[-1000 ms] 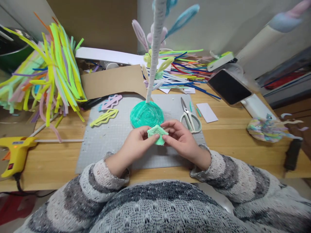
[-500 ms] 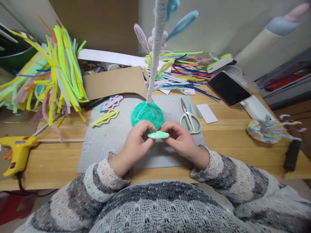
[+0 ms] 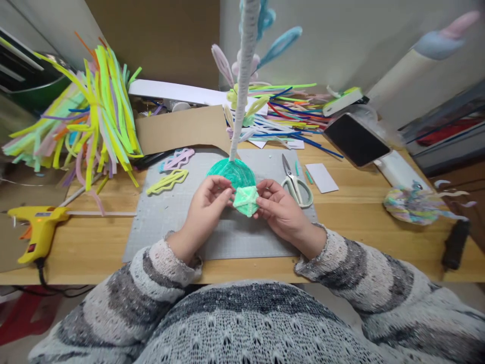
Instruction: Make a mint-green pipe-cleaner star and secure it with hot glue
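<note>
Holding a small pale green piece (image 3: 246,200) up over the mat (image 3: 182,230), in front of the green disc (image 3: 231,170) and overlapping its near edge in view. Pinching the right side of the piece with the right hand (image 3: 282,215), thumb on the near face, fingers bent behind. Curling thumb and fingers of the left hand (image 3: 207,210) at the opposite side; cannot tell whether gripping or only touching there. Turned to show a many-sided face crossed by raised ridges.

Facing a white-wrapped stem (image 3: 243,86) set on the disc, with a blue loop (image 3: 282,44) beyond it. To the left on the mat, a yellow zigzag (image 3: 167,182) just nearer than a lilac zigzag (image 3: 179,159). At the mat's right edge, scissors (image 3: 297,189) with handles toward the person. Just beyond, on the wooden tabletop (image 3: 352,232), a white card (image 3: 322,178), with a phone (image 3: 356,140) farther back. Well to the left, a yellow glue gun (image 3: 41,226) and a bundle of bright pipe cleaners (image 3: 108,111).
</note>
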